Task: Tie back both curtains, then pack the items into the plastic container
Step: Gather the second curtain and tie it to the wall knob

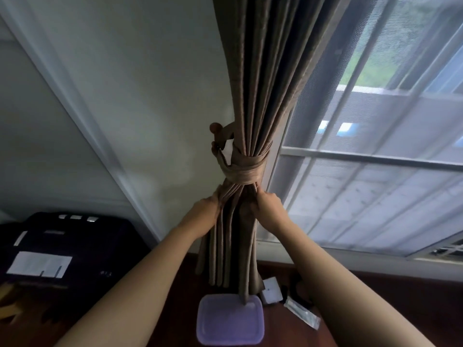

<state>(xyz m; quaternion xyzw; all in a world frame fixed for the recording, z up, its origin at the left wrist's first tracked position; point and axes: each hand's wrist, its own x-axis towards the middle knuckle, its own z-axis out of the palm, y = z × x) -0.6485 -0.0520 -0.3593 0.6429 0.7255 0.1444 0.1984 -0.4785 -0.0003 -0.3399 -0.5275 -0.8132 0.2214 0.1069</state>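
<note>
Looks like a home, no question: a brown curtain (258, 83) is gathered by a fabric tieback (246, 171) hooked to a plain white wall (150, 96), beside a screened window (375, 184), with dark wooden furniture (180, 301) seen below.

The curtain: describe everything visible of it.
The curtain is brown, pleated fabric hanging beside the window. A matching band cinches it midway and runs to a wall hook on its left. The left hand and right hand grip the folds just under the band. Its lower end hangs over the plastic container.
</note>
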